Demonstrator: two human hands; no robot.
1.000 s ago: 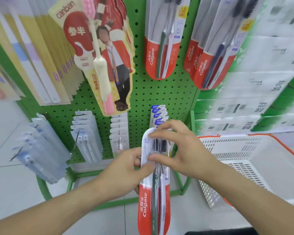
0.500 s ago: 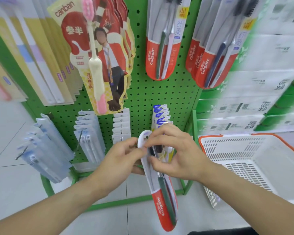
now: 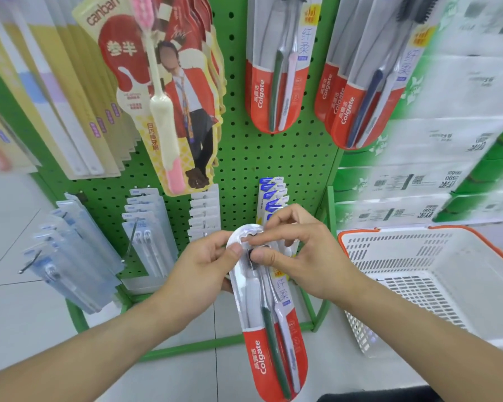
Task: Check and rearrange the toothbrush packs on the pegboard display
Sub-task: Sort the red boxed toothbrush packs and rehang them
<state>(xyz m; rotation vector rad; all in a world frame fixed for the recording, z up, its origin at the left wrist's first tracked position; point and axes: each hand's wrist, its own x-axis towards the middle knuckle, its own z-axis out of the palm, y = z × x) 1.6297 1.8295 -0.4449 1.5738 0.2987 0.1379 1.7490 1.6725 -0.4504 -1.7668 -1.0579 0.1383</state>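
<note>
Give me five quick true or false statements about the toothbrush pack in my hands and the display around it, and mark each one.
1. Both hands, left hand and right hand, hold the Colgate pack near its top. True.
2. The held pack hangs on a peg. False: it is off the pegboard, in the hands.
3. The held pack contains two toothbrushes. True.
4. The white basket is on the person's left. False: it is on the right.
5. The held pack's red Colgate end points up. False: it points down.

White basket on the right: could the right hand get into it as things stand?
Probably yes. The white basket sits open-topped beside the right hand with nothing between them, but that hand is pinching the Colgate pack.
</note>
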